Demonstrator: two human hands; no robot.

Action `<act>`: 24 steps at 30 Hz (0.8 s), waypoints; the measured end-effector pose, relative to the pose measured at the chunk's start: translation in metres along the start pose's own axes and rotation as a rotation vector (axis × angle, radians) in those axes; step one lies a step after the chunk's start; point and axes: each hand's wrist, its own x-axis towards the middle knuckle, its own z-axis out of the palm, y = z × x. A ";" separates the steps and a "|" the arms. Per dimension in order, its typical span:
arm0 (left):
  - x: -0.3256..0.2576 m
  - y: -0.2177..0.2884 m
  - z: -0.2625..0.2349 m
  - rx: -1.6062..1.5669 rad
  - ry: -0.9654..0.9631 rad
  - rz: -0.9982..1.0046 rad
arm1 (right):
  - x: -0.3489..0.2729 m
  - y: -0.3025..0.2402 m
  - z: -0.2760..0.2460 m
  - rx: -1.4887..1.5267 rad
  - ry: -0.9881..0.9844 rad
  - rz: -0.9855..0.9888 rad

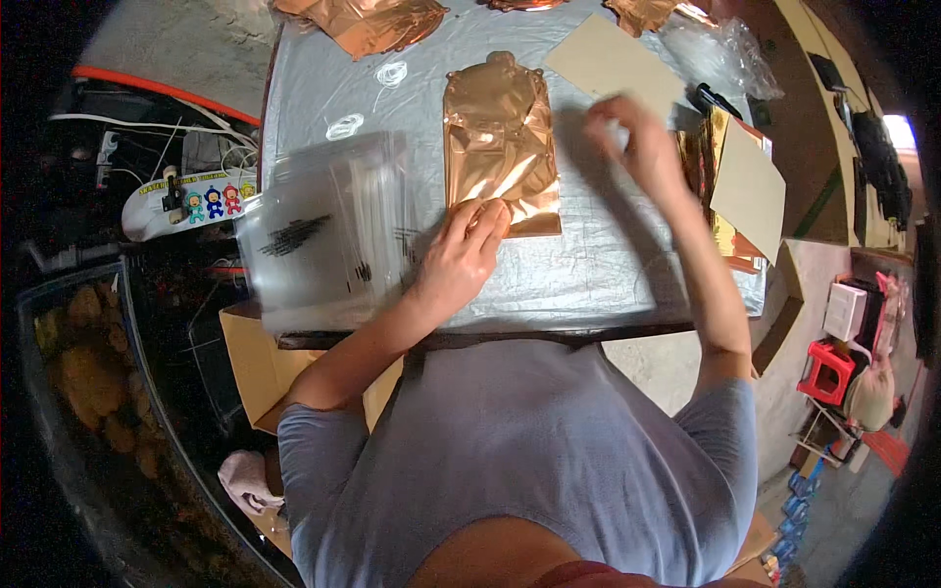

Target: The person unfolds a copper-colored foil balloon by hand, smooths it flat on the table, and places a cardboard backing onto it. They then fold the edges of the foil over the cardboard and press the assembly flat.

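Note:
A folded copper-coloured foil piece (498,137), shiny and creased, lies flat in the middle of the silver-covered table (608,284). Its lower left corner is under my left hand (466,245), whose curled fingers press together on the foil. To the right of the foil, my right hand (635,147) is raised over the table beside a beige card (608,64). Motion smears its fingers, so I cannot make out whether they hold anything. Near my left forearm lies a stack of clear plastic bags (323,235) with dark printed marks.
Two coils of white string (345,126) lie at the far left of the table. More crumpled copper foil (372,24) sits along the far edge, near clear plastic wrap (720,54). Gold packets and a card (750,191) stand at the right edge. A skateboard (186,201) is off to the left.

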 end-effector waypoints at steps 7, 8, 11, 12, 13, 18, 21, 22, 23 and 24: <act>0.010 0.003 -0.007 -0.042 0.016 -0.007 | 0.088 0.208 -0.034 -0.734 -0.171 0.171; 0.011 0.004 -0.009 -0.046 0.015 -0.007 | 0.094 0.213 -0.034 -0.781 -0.243 0.171; 0.011 0.004 -0.012 -0.047 0.004 -0.011 | 0.100 0.225 -0.038 -0.824 -0.297 0.061; 0.010 0.004 -0.012 -0.042 -0.006 -0.010 | 0.102 0.225 -0.037 -0.822 -0.301 0.060; 0.009 0.004 -0.012 -0.044 -0.008 -0.012 | 0.104 0.225 -0.039 -0.828 -0.312 0.085; 0.004 0.002 -0.013 -0.056 -0.028 -0.039 | 0.106 0.206 -0.042 -0.780 -0.216 0.020; 0.011 0.004 -0.005 -0.107 -0.060 -0.004 | 0.091 0.258 -0.093 -0.441 0.111 0.177; 0.004 0.002 -0.006 -0.082 -0.076 -0.041 | 0.106 0.228 -0.083 -0.300 0.162 0.079; 0.001 0.002 -0.004 -0.090 -0.071 -0.051 | 0.107 0.205 -0.086 -0.137 0.160 0.062; 0.001 0.002 -0.004 -0.101 -0.063 -0.052 | 0.102 0.182 -0.093 0.019 0.161 0.049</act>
